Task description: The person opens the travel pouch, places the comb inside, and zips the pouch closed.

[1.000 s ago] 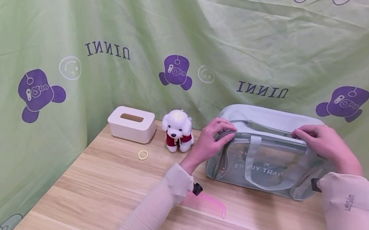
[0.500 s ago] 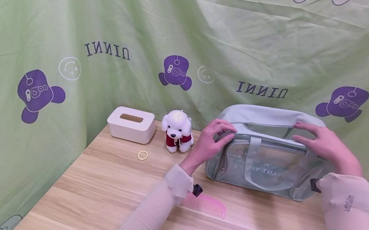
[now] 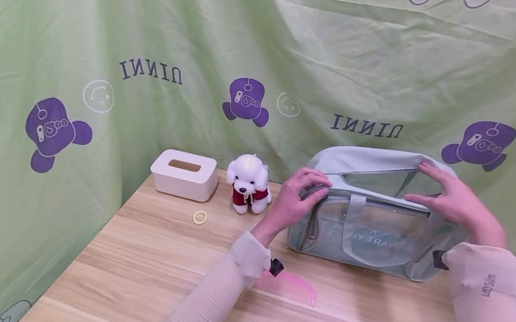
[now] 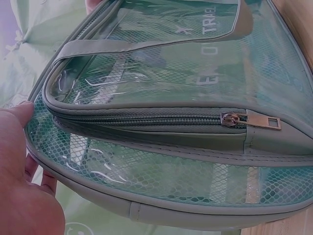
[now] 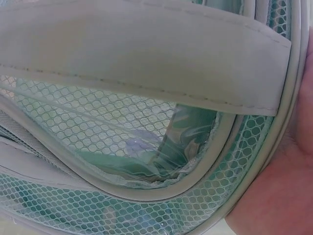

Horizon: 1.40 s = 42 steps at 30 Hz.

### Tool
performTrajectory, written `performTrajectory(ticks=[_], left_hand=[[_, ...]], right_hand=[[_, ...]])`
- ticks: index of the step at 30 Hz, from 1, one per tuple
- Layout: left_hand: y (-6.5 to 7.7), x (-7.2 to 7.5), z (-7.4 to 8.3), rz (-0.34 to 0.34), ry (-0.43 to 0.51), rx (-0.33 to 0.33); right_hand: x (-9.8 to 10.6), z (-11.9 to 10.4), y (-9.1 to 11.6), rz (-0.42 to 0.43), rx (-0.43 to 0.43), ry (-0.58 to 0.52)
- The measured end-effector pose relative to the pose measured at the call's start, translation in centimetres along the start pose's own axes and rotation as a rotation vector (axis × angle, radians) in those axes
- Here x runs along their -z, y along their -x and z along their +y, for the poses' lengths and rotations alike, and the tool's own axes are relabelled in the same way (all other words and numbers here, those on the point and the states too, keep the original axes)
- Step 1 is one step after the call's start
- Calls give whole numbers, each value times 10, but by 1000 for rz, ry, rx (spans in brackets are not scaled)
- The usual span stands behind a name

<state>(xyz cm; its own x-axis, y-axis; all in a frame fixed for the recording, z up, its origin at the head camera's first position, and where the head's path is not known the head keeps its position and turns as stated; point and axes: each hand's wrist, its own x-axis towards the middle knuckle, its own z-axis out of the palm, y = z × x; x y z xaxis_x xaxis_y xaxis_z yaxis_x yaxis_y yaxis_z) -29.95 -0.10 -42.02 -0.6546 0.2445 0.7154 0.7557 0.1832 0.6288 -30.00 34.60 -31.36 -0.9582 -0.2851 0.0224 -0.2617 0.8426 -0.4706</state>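
Observation:
A pale green travel bag (image 3: 368,236) stands upright on the table, with clear panels, mesh sides and white lettering on its front. Its top gapes between the rear rim and the front edge. My left hand (image 3: 295,196) grips the bag's upper left corner, thumb in front and fingers behind. At the upper right my right hand (image 3: 466,204) has thumb and fingers spread across the opening, fingertips at the rear rim and thumb at the front edge. A metal zipper pull (image 4: 249,120) shows on the front pocket in the left wrist view. A strap handle (image 3: 351,228) hangs down the front.
A pink comb (image 3: 290,288) lies in front of the bag, partly behind the left wrist. To the left are a white plush dog (image 3: 246,179) in a red top, a white tissue box (image 3: 183,177) and a yellow ring (image 3: 199,218). A green printed curtain (image 3: 200,14) hangs behind.
The right hand has gone from pinching the bag's top edge to spreading thumb and fingers apart, and the bag's opening has widened. My left hand stays at its corner.

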Motion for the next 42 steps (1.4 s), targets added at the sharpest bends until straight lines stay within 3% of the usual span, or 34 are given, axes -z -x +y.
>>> performTrajectory(ticks=[9,12,16,18,21,27,30,33,38,42], left_hand=[[3,4,-2,-16,-50,-42],[8,15,-4,-38,-103,-60],[24,43,-5,-90,-180,-49],[37,59,-5,-131,-215,-12],[64,81,-9,-230,-244,95],[125,112,-21,-526,-286,340],[147,115,-24,-657,-313,409],[162,112,-25,-733,-313,435],[176,105,-27,-775,-338,401],[178,101,-28,-778,-362,367]], right_hand=[[-2,1,1,14,1,-2],[-2,1,1,14,0,-6],[-2,-1,3,10,-16,-13],[-1,0,4,7,-27,-15],[0,0,4,5,-34,-6],[-3,1,5,5,-36,-23],[-2,2,7,14,-34,-32],[-2,3,8,22,-33,-33],[-4,1,6,13,-34,-36],[-4,1,6,20,-37,-40]])
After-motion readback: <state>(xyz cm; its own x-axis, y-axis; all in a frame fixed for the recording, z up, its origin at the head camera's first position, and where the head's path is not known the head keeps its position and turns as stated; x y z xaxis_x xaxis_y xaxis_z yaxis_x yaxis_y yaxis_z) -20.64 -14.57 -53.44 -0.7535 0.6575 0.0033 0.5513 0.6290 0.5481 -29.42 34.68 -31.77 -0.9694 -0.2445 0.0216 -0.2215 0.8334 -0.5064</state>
